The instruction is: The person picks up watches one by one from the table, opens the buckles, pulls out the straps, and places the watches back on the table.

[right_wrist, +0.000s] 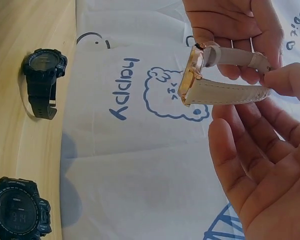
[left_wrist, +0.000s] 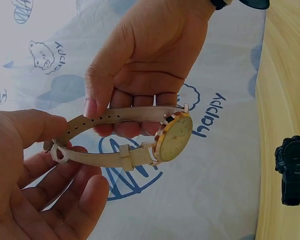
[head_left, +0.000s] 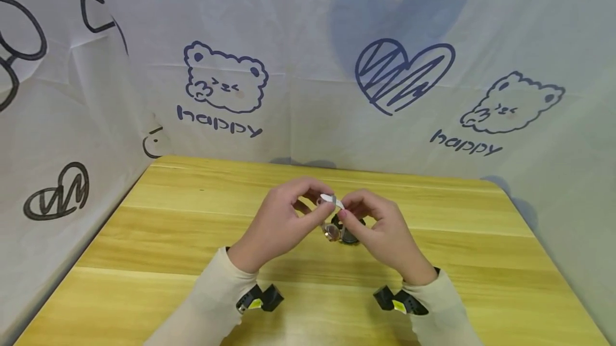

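A wristwatch (head_left: 331, 232) with a pale strap and a gold-rimmed face hangs between my hands, above the table. My left hand (head_left: 281, 220) pinches the strap (left_wrist: 97, 159) near its buckle end, between thumb and forefinger. From the other side my right hand (head_left: 385, 228) grips the strap's holed piece, thumb in front and fingers behind. The ends meet in a loop, with the dial (left_wrist: 176, 138) facing down and away from the fingers. In the right wrist view the gold case (right_wrist: 189, 75) shows edge-on. Fingers partly hide the buckle.
On the wooden table (head_left: 192, 233) lie two black digital watches in the right wrist view, one black watch (right_wrist: 42, 67) farther off and another black watch (right_wrist: 15, 210) nearer. White cloth (head_left: 313, 25) printed with bears and hearts hangs behind the table and at its left.
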### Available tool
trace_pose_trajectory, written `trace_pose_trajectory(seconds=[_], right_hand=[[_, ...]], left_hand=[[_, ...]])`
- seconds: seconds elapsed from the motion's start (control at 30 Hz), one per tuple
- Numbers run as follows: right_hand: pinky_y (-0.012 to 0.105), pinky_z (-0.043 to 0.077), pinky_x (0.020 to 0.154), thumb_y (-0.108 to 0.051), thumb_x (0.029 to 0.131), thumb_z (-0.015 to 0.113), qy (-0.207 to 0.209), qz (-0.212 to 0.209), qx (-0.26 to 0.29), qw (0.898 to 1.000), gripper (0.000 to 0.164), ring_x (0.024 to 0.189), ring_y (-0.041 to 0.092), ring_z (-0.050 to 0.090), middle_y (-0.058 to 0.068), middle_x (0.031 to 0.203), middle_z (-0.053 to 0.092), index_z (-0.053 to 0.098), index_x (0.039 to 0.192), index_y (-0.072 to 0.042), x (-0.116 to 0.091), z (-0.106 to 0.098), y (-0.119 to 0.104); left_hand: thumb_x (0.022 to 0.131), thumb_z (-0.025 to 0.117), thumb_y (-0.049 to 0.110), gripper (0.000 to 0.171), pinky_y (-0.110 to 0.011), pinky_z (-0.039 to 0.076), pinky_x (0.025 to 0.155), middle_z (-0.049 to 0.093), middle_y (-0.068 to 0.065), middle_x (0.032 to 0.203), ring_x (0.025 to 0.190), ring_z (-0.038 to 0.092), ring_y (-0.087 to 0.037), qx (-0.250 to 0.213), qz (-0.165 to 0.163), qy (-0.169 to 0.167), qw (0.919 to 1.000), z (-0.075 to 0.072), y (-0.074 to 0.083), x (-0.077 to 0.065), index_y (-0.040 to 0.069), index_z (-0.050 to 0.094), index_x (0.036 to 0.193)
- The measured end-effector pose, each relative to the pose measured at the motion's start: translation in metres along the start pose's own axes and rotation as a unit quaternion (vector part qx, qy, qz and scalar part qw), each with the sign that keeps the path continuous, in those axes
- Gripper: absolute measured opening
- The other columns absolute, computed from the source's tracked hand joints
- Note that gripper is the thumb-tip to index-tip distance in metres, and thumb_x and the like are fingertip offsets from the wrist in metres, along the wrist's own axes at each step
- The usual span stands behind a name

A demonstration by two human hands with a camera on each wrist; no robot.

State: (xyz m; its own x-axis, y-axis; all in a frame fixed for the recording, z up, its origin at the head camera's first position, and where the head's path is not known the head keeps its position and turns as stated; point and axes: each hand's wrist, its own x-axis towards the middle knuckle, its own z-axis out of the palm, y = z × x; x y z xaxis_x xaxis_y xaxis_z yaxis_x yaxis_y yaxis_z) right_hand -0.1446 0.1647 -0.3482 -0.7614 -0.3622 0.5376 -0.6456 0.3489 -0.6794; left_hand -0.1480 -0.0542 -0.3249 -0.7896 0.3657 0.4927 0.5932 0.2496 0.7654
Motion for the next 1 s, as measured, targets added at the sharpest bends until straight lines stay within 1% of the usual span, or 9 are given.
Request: trace_pose_trajectory(seconds=[0.2,0.4,0.6,0.77,1.0], right_hand=[[0.032,0.058,0.071,-0.003,0.099,0.066,0.006,0.011,-0.006,1.000,0.011,0.078,0.012,0.066,-0.003,0.093,0.071,0.068,0.107,-0.012,-0.0007,-0.0019,0.0006],[0.031,0.058,0.070,-0.002,0.099,0.066,0.014,0.018,-0.001,1.000,0.010,0.077,0.013,0.067,-0.002,0.092,0.073,0.068,0.105,-0.010,0.0004,-0.0024,0.0002],[0.029,0.058,0.070,-0.002,0.098,0.067,0.033,0.031,0.004,0.999,0.007,0.077,0.013,0.067,0.002,0.090,0.071,0.068,0.102,-0.007,0.0007,-0.0026,0.0004],[0.029,0.057,0.070,-0.003,0.099,0.066,0.045,0.043,0.004,0.998,0.005,0.077,0.014,0.065,0.005,0.090,0.070,0.068,0.102,-0.007,0.0001,-0.0035,0.0027],[0.028,0.056,0.068,-0.006,0.100,0.067,0.072,0.071,0.007,0.995,0.004,0.080,0.016,0.065,0.004,0.091,0.070,0.068,0.104,-0.007,0.0021,-0.0035,0.0025]], left_hand=[[0.099,0.071,0.021,0.012,-0.030,0.058,0.070,0.071,0.009,0.098,0.089,0.066,-0.006,-0.001,0.002,0.010,0.9999,-0.0014,-0.0001,0.0009,0.017,0.072,0.110],[0.099,0.071,0.021,0.012,-0.031,0.058,0.071,0.071,0.008,0.098,0.088,0.066,-0.007,0.002,-0.004,0.017,0.9998,-0.0029,-0.0003,0.0010,0.016,0.072,0.110],[0.100,0.070,0.021,0.015,-0.033,0.058,0.072,0.070,0.006,0.099,0.089,0.065,-0.009,-0.005,-0.012,0.024,0.9996,-0.0039,-0.0011,0.0013,0.014,0.071,0.113],[0.102,0.068,0.024,0.017,-0.033,0.058,0.073,0.070,0.007,0.099,0.090,0.065,-0.008,0.001,-0.019,0.028,0.9994,-0.0054,-0.0012,0.0021,0.014,0.071,0.115],[0.102,0.068,0.025,0.019,-0.037,0.059,0.075,0.071,0.006,0.101,0.091,0.066,-0.008,0.012,-0.030,0.037,0.9988,-0.0089,-0.0029,0.0031,0.016,0.071,0.119]])
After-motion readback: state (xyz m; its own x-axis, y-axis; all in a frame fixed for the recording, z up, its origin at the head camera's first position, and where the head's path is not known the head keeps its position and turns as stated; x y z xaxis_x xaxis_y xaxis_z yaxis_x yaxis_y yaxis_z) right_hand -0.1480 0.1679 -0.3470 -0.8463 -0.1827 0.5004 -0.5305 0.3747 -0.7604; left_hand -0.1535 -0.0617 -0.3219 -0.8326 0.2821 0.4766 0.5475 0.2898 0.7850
